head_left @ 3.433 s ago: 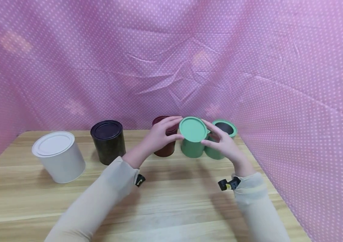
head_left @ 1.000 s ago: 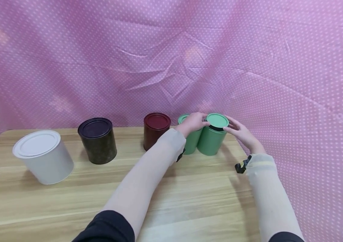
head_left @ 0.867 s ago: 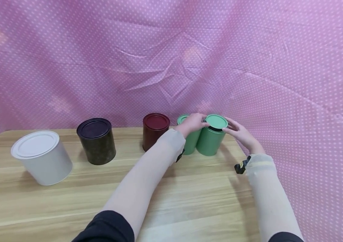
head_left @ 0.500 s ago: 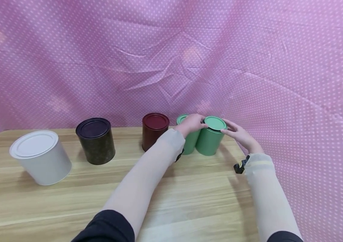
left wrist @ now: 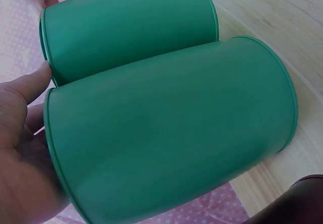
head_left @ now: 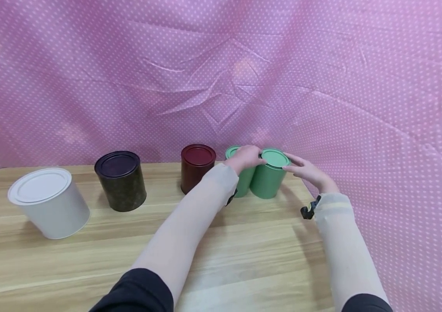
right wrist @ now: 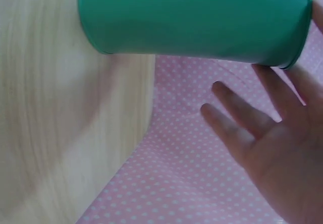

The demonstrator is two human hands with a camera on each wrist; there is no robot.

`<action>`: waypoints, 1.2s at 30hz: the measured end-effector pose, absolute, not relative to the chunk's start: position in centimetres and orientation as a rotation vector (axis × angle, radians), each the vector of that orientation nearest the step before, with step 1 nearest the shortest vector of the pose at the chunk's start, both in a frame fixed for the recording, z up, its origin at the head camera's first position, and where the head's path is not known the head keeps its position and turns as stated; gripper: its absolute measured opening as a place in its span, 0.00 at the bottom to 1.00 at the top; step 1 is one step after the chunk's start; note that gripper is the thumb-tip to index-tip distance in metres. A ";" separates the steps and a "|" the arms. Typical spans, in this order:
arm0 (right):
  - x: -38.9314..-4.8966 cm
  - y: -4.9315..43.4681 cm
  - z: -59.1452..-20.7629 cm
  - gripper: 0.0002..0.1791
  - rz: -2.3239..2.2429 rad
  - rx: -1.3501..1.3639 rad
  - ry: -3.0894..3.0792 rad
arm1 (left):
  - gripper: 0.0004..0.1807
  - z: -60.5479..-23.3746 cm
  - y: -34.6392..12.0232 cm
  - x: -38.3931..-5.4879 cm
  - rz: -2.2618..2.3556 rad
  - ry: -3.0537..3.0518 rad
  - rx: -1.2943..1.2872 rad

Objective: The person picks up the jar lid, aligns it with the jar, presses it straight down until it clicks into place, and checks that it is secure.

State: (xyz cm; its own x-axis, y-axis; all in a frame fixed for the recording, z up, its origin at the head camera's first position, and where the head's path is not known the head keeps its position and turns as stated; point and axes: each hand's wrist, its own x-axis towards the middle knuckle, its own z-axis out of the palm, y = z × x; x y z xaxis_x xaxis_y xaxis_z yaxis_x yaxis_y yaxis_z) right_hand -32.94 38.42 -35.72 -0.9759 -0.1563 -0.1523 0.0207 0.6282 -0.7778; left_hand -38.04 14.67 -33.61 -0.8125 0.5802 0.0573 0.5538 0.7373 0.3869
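A round green lid [head_left: 275, 157] lies on top of the right-hand green can [head_left: 267, 181], nearly flush with its rim. Around its left edge, my left hand [head_left: 245, 157] grips with the thumb in front and fingers behind. On the opposite edge, my right hand [head_left: 310, 171] holds the lid between thumb and fingers; in the right wrist view, its other fingers spread below the green can [right wrist: 197, 19]. Close beside stands another green can [head_left: 246, 182], its top partly hidden by my left hand. In the left wrist view, my left thumb [left wrist: 38, 80] meets the far can's rim.
A dark red can [head_left: 198, 169], a black can [head_left: 121, 182] and a wider white can [head_left: 49, 203] stand in a row to the left. Pink dotted cloth [head_left: 392, 173] hangs behind and along the right edge of the wooden table [head_left: 244, 260].
Both hands and the lid have shifted right to the open green can. The lid has sunk, closing the dark gap beneath it. The other cans stand still.
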 end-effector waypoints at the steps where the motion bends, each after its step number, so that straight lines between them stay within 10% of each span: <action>1: -33.0 38.4 -35.6 0.43 -1.262 -0.104 2.644 | 0.24 -33.5 14.7 -38.0 0.610 2.864 0.936; 36: -32.3 37.7 -34.7 0.41 -1.266 -0.083 2.595 | 0.19 -32.8 15.0 -37.3 0.773 2.828 0.780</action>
State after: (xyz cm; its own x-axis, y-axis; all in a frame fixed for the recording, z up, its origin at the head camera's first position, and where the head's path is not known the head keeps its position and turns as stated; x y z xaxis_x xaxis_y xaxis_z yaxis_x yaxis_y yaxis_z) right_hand -32.30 37.73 -34.65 -0.9665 -0.1607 -0.2002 0.0589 0.6203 -0.7822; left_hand -37.34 14.97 -32.83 -0.8623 0.5056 0.0301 0.4506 0.7386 0.5014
